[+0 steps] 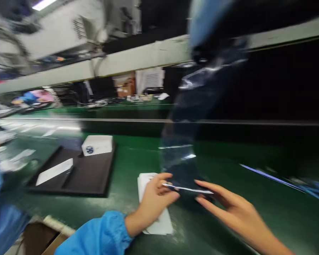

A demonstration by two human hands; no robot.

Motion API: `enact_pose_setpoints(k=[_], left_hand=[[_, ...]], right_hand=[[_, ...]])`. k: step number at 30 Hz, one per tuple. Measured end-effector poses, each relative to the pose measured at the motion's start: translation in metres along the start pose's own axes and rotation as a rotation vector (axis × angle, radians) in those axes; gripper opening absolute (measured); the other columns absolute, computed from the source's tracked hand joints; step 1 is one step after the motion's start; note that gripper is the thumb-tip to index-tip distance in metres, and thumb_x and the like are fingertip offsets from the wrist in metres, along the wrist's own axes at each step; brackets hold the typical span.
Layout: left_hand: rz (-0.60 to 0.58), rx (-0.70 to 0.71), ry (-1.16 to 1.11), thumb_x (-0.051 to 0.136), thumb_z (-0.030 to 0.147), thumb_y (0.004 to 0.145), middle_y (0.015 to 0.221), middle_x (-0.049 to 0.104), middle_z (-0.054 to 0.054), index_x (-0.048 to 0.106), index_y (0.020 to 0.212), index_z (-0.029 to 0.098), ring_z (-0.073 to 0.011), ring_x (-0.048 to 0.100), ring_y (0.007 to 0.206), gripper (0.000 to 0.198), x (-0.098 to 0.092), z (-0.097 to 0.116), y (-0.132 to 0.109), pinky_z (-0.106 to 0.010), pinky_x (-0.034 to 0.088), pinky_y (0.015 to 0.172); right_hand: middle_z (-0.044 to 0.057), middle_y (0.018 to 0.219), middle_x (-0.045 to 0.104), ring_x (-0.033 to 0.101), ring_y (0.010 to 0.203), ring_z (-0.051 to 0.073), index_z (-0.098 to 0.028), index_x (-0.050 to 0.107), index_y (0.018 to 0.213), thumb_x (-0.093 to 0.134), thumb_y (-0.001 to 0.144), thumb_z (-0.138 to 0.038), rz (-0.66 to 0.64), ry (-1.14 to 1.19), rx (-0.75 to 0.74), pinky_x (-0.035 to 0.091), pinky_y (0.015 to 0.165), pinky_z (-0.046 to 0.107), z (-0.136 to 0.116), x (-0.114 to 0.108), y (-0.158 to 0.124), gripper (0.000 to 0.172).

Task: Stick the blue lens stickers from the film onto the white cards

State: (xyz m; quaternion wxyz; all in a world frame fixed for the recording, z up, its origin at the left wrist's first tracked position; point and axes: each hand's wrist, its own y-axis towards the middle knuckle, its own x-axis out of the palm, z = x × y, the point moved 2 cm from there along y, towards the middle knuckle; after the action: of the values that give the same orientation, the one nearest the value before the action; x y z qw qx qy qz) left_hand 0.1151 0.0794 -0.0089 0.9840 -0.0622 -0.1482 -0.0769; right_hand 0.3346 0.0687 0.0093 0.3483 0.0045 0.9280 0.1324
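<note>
A long strip of clear plastic film (179, 156) hangs down from the shelf above, its lower edge showing as a bright line between my hands. My left hand (156, 200), in a blue sleeve, pinches the left end of that edge between thumb and fingers. On the other side, my right hand (232, 209) has its thumb and forefinger around the right end of the edge. Beneath my left hand lies a stack of white sheets or flat cards (159, 223), partly covered by the hand and wrist.
A black divided tray (91, 175) on the green table (130, 152) carries a white box (98, 145) and a white strip (54, 171). A thin bluish rod or cable (271, 177) lies at right. Another person's blue sleeve (2, 219) shows at far left. A shelf edge (149, 53) crosses above.
</note>
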Motion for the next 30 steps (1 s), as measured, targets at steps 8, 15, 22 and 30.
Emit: enact_pose_setpoints(k=[8,15,22,30], left_hand=[[0.096,0.104,0.285,0.081,0.030,0.073,0.095,0.071,-0.003,0.064,0.128,0.021,-0.0192,0.069,0.094,0.057,0.003,0.004,0.005,-0.033,0.053,0.093],[-0.033,0.117,0.382,0.074,0.029,0.082,0.089,0.070,0.001,0.049,0.147,0.025,-0.0160,0.068,0.091,0.070,0.008,-0.007,-0.002,-0.030,0.052,0.094],[-0.065,0.049,0.332,0.075,0.029,0.081,0.098,0.075,-0.002,0.052,0.145,0.021,-0.0186,0.070,0.095,0.068,0.010,-0.006,-0.002,-0.032,0.053,0.095],[-0.069,-0.053,0.197,0.082,0.029,0.072,0.105,0.077,-0.008,0.064,0.124,0.017,-0.0220,0.073,0.097,0.056,0.010,-0.010,0.002,-0.034,0.056,0.092]], right_hand=[[0.015,0.133,0.054,0.057,0.123,0.029,-0.024,0.069,0.122,0.067,0.096,-0.034,0.269,-0.070,-0.434,0.057,0.096,0.046,0.000,-0.001,0.006,0.028],[0.015,0.141,0.055,0.043,0.135,0.035,-0.022,0.063,0.127,0.069,0.095,-0.031,0.267,-0.211,-0.517,0.041,0.109,0.059,-0.008,-0.003,-0.004,0.034],[0.009,0.145,0.061,0.040,0.144,0.034,-0.024,0.061,0.134,0.055,0.103,-0.030,0.184,-0.427,-0.529,0.004,0.119,0.062,-0.009,0.002,-0.007,0.031],[0.005,0.127,0.073,0.060,0.124,0.024,-0.023,0.065,0.126,0.054,0.107,-0.033,0.196,-0.337,-0.585,0.006,0.120,0.051,-0.007,0.006,-0.005,0.024]])
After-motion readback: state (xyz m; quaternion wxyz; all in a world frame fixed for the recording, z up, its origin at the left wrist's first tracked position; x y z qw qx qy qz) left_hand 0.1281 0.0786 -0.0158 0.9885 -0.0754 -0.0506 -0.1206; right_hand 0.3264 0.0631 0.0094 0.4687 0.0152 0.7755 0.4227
